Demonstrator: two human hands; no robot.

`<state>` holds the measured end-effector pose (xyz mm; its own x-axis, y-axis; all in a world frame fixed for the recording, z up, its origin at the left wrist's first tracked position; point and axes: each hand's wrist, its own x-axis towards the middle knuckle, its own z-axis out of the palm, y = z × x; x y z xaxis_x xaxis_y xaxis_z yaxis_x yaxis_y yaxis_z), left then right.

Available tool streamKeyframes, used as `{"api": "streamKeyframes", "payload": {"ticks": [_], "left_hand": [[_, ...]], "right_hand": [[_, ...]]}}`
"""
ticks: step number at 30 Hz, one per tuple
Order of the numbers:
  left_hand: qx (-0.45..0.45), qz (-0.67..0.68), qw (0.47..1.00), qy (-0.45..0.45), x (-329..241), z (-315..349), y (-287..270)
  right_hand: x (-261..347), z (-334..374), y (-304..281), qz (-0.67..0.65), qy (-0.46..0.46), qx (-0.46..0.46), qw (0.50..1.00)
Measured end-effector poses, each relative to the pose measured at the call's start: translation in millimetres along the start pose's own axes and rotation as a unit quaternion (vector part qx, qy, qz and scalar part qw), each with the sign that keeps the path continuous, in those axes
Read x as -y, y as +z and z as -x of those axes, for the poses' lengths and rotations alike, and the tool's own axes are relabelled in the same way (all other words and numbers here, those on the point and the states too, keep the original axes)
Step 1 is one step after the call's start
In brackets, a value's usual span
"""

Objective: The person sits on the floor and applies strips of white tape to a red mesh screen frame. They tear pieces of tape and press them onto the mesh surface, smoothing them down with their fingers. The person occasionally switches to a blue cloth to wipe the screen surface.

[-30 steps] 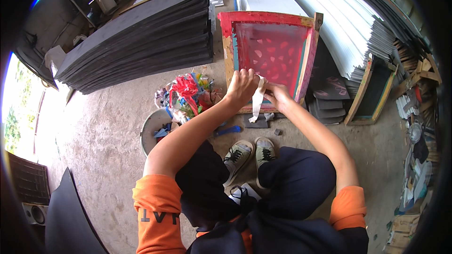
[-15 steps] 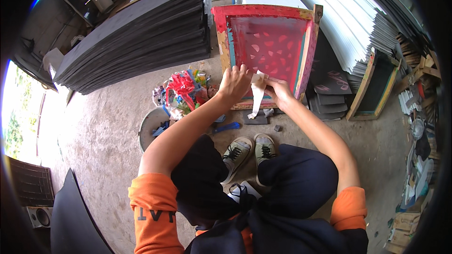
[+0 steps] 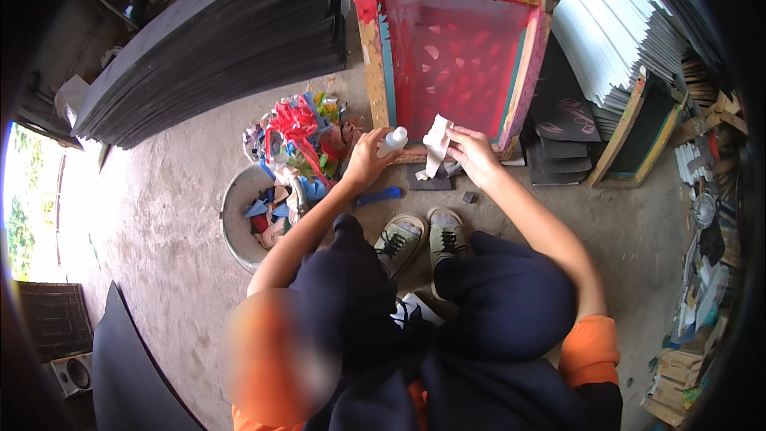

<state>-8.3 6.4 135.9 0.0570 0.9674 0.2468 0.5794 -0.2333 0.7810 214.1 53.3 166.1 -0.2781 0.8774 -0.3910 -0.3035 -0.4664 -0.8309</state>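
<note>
A wooden screen-printing frame (image 3: 533,72) stands upright before me, its mesh tinted red with pale half-round shapes. My left hand (image 3: 369,161) grips a small white bottle (image 3: 392,142) in front of the frame's lower left. Pinched in the fingers of my right hand (image 3: 472,152) is a crumpled whitish cloth strip (image 3: 436,148), hanging down near the frame's bottom edge. On the floor below lie a blue plastic tool (image 3: 378,195) and a flat dark piece (image 3: 429,178).
A round bucket (image 3: 231,219) of scraps and a heap of coloured plastic (image 3: 295,128) sit left. Stacks of black sheets (image 3: 215,40) and white sheets (image 3: 594,28) rise behind. A second frame (image 3: 621,136) leans at the right; clutter lines the far right.
My left hand has drawn back down and left from the screen, and the white bottle now shows in it. My right hand still holds the cloth strip. The whole view has shifted slightly.
</note>
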Motion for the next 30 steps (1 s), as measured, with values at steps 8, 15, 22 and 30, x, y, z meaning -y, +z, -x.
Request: {"api": "streamKeyframes", "payload": {"ticks": [8, 15, 22, 30], "left_hand": [[0.036, 0.042, 0.998, -0.024, 94, 44, 66], [0.071, 0.001, 0.997, -0.04, 117, 37, 86], [-0.046, 0.119, 0.986, -0.102, 94, 25, 68], [-0.186, 0.263, 0.946, -0.028, 29, -75, -7]], "right_hand": [[-110, -33, -26, -0.026, 0.101, -0.071, 0.992], [-116, -54, -35, -0.072, 0.115, -0.102, 0.986], [-33, -70, -28, -0.124, -0.131, -0.138, 0.974], [81, -139, 9, 0.128, -0.581, -0.228, 0.771]]}}
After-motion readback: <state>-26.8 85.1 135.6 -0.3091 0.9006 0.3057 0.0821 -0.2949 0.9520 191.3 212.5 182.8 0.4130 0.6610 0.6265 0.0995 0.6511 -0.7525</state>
